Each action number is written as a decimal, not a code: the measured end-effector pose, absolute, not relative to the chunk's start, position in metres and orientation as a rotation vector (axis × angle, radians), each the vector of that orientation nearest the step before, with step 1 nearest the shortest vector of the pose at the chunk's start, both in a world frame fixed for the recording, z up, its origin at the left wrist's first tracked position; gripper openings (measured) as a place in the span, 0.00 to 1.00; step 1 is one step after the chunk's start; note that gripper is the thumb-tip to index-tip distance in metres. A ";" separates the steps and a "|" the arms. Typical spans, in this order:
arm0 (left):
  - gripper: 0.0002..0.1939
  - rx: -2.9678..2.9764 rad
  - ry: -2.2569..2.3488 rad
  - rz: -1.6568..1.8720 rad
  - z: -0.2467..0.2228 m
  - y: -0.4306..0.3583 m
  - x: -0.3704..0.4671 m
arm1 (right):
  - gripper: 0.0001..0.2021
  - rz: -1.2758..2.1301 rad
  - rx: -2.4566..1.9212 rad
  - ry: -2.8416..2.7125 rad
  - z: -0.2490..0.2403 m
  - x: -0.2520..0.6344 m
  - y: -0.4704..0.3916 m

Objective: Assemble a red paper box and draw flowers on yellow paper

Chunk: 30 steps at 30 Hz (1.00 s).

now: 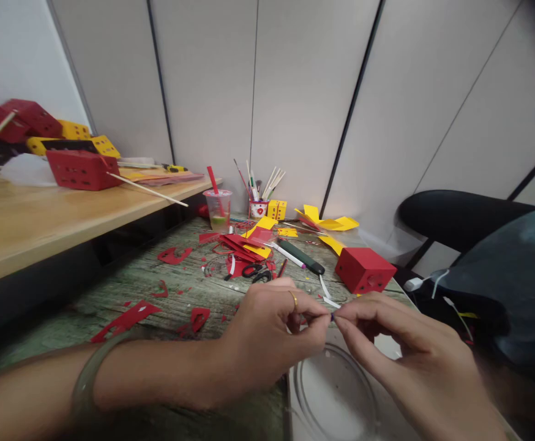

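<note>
My left hand [279, 324], with a ring on one finger, is closed in a pinch. Opposite it, my right hand [409, 352] pinches too, and the fingertips of both almost meet. Between them shows a tiny dark purple piece [332, 317], too small to name. Below the hands, a coil of thin clear line [299, 386] lies on a white board [336, 401]. Just beyond the right hand sits a red box with holes [363, 269]. Narrow white strips [330, 302] lie beyond the fingertips.
Red paper scraps [127, 320], black scissors [257, 272], a dark green cutter [300, 256] and yellow paper pieces [327, 219] lie on the table. A plastic cup with a red straw [218, 208] stands behind. A raised wooden shelf [88, 211] is at left, a black chair [451, 211] at right.
</note>
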<state>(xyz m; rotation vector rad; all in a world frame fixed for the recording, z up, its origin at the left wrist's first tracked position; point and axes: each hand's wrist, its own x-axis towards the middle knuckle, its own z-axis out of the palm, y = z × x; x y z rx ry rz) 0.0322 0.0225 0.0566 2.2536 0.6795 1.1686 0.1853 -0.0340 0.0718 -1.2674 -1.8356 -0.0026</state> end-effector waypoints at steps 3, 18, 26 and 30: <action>0.09 2.240 0.658 1.177 0.056 0.023 0.033 | 0.05 0.062 -1.284 -1.806 0.073 0.185 -0.032; 0.09 2.207 0.694 1.113 0.056 0.024 0.032 | 0.05 0.461 -1.323 -1.655 0.070 0.190 -0.028; 0.10 1.893 0.675 0.927 0.057 0.025 0.031 | 0.04 0.406 -1.295 -1.703 0.069 0.192 -0.025; 0.09 1.690 0.715 0.822 0.060 0.027 0.032 | 0.04 0.180 -1.225 -1.772 0.070 0.195 -0.028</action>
